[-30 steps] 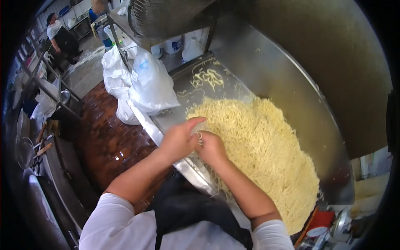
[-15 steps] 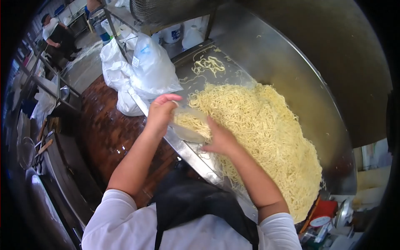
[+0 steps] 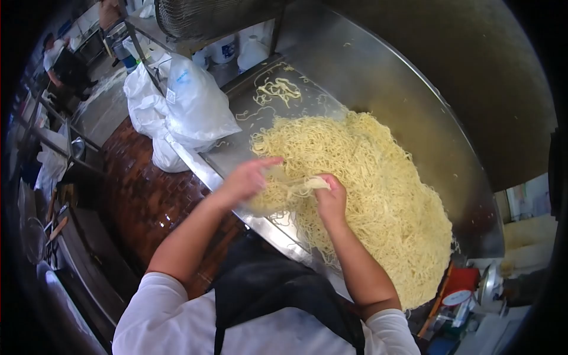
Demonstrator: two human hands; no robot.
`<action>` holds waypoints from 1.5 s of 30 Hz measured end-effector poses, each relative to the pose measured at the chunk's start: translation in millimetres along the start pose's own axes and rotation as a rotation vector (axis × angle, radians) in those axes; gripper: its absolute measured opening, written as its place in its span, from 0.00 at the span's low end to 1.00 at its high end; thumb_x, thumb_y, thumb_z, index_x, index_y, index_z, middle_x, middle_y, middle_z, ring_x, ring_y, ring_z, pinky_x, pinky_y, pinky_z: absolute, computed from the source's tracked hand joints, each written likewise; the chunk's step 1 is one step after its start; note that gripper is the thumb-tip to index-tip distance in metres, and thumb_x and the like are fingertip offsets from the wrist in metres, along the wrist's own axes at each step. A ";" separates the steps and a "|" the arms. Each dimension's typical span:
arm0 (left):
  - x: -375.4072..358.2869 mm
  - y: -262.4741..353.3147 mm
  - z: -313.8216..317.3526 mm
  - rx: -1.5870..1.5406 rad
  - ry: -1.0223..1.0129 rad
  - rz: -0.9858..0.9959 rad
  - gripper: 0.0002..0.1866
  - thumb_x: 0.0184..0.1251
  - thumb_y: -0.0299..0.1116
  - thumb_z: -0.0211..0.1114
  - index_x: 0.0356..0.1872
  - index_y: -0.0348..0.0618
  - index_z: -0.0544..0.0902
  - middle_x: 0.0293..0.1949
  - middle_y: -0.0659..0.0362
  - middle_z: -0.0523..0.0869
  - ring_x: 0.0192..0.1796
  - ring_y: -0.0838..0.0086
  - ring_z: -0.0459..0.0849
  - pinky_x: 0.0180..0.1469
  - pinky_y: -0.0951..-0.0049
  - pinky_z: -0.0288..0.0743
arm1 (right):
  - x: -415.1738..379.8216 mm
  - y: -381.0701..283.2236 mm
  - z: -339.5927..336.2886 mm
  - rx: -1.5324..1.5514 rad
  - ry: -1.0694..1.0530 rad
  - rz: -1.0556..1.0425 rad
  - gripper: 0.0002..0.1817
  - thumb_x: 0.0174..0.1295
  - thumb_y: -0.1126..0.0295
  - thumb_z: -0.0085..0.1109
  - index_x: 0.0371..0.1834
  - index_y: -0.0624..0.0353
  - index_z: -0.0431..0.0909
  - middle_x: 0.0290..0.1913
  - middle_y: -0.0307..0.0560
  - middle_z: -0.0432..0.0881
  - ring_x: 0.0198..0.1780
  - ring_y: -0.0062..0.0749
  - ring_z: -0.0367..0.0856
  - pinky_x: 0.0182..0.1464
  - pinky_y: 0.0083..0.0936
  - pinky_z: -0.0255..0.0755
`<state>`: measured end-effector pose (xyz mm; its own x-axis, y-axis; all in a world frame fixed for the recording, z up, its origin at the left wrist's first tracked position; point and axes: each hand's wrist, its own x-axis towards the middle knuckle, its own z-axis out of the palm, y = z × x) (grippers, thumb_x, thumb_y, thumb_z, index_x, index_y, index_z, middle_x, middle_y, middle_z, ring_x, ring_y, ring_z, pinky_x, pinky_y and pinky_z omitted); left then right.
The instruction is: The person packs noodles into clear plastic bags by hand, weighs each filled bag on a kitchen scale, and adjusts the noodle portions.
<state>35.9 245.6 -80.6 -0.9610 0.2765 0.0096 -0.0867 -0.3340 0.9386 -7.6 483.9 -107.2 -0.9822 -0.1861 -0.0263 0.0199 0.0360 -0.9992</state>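
Note:
A clear plastic bag of noodles (image 3: 273, 194) hangs between my hands over the front edge of a metal table, blurred by motion. My right hand (image 3: 332, 200) is closed around its gathered end, where a pale bunched tip shows by the thumb. At the bag's left side is my left hand (image 3: 247, 182), one finger stretched out toward the right and the others smeared by motion. Just beyond both hands rises a large heap of pale yellow noodles (image 3: 355, 177).
White filled plastic bags (image 3: 198, 106) stand at the table's left end. Loose noodles (image 3: 278, 90) lie on the metal tabletop (image 3: 236, 97). A fan (image 3: 207, 21) is at the back. A red scale (image 3: 461, 286) sits at right. Another person (image 3: 65, 65) stands far left.
My right hand has moved right and closed on the bag's end, which is now gathered. My left hand has shifted slightly down beside the bag. The view has turned a little.

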 end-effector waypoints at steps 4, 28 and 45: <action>34.6 -60.3 44.2 0.479 -0.169 0.083 0.28 0.54 0.29 0.72 0.57 0.39 0.74 0.42 0.57 0.83 0.44 0.78 0.79 0.48 0.73 0.74 | -10.2 -52.2 44.2 0.097 -0.177 -0.082 0.11 0.54 0.80 0.50 0.39 0.65 0.79 0.34 0.42 0.82 0.37 0.21 0.78 0.42 0.19 0.73; -8.2 36.1 -36.5 1.149 -0.099 -0.470 0.16 0.51 0.30 0.65 0.44 0.41 0.82 0.36 0.53 0.86 0.42 0.62 0.85 0.48 0.64 0.77 | 53.8 -15.2 22.0 -1.117 -0.469 -0.395 0.17 0.45 0.68 0.59 0.41 0.57 0.82 0.36 0.51 0.83 0.46 0.42 0.79 0.72 0.44 0.48; 19.9 -14.3 20.9 0.044 0.027 -0.128 0.25 0.49 0.25 0.71 0.52 0.38 0.78 0.49 0.57 0.83 0.50 0.72 0.82 0.52 0.72 0.76 | 37.2 -47.2 25.3 -0.376 -0.529 -0.137 0.20 0.45 0.63 0.66 0.43 0.58 0.79 0.46 0.51 0.80 0.47 0.41 0.79 0.57 0.33 0.68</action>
<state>23.5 274.8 -86.7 -0.9496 0.2898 -0.1197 -0.1978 -0.2577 0.9458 -40.3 450.4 -61.8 -0.7450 -0.6670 -0.0072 -0.2595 0.2998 -0.9180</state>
